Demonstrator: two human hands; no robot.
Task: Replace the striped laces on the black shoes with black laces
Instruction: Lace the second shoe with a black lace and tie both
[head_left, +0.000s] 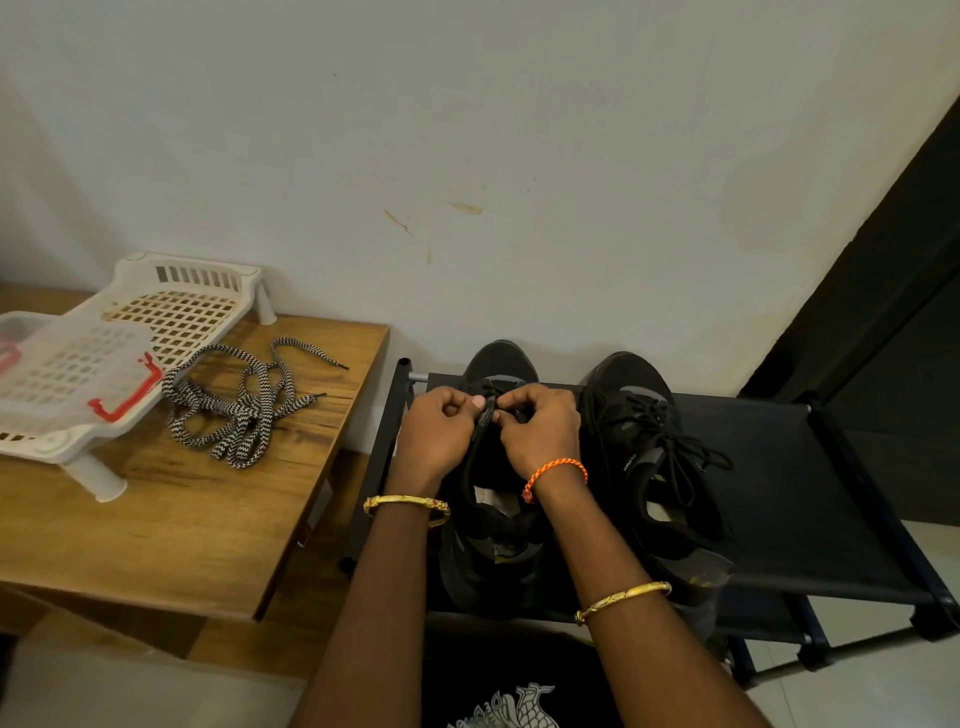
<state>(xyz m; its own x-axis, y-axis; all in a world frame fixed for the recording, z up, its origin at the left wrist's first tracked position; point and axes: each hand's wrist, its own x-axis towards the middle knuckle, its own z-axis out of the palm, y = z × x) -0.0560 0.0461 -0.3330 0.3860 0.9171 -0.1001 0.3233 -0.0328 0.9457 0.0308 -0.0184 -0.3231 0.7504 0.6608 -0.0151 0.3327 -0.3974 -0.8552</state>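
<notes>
Two black shoes stand side by side on a black fabric shoe rack (779, 499). The right shoe (654, 457) is laced with a black lace tied loosely on top. Over the left shoe (493, 551), my left hand (441, 431) and my right hand (540, 431) meet, and both pinch a black lace (485, 415) above the shoe's tongue. The striped black-and-white laces (239, 410) lie in a loose tangle on the wooden table to the left, apart from the shoes.
A wooden table (171, 525) stands left of the rack. It carries a white plastic slatted rack (182, 306) and a clear box with red clips (67, 374). A pale wall rises behind, and a dark panel (893, 312) stands at the right.
</notes>
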